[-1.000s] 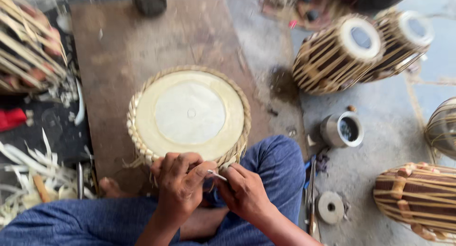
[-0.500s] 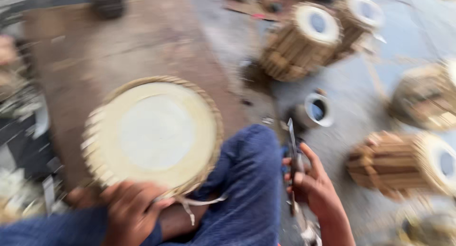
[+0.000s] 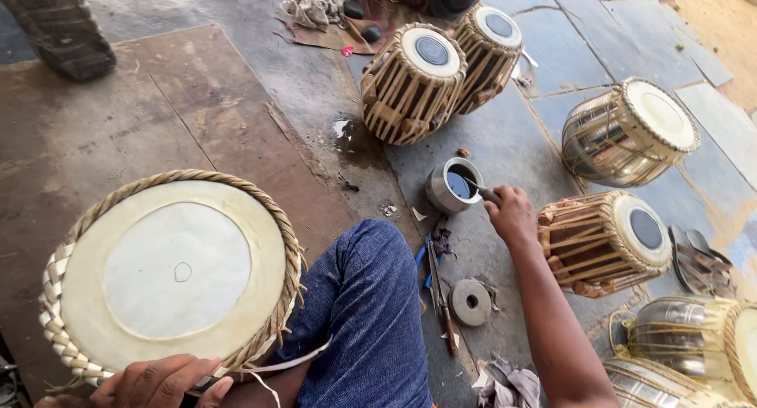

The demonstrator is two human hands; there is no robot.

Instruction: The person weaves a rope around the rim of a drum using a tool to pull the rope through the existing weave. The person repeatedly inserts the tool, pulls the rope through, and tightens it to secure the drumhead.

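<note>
A round drum (image 3: 169,270) with a pale skin head and a braided rim rests against my blue-trousered knee (image 3: 371,298). My left hand (image 3: 158,383) lies at the drum's near edge, fingers on the rim beside a loose pale strap. My right hand (image 3: 511,213) reaches out to the right and grips a thin stick or brush, whose tip dips into a small metal cup (image 3: 453,185) of dark liquid on the stone floor.
Several laced drums stand around: two with black spots (image 3: 414,81) ahead, a metal-bodied one (image 3: 627,132) to the right, a wooden one (image 3: 603,242) beside my forearm, more at the lower right. A stone disc (image 3: 471,301) and hand tools (image 3: 438,286) lie by my knee. Sandals (image 3: 698,258) at right.
My right hand has left the drum's edge and reached right to the metal cup. The view has swung right, showing more drums. My left hand stays at the drum's rim.
</note>
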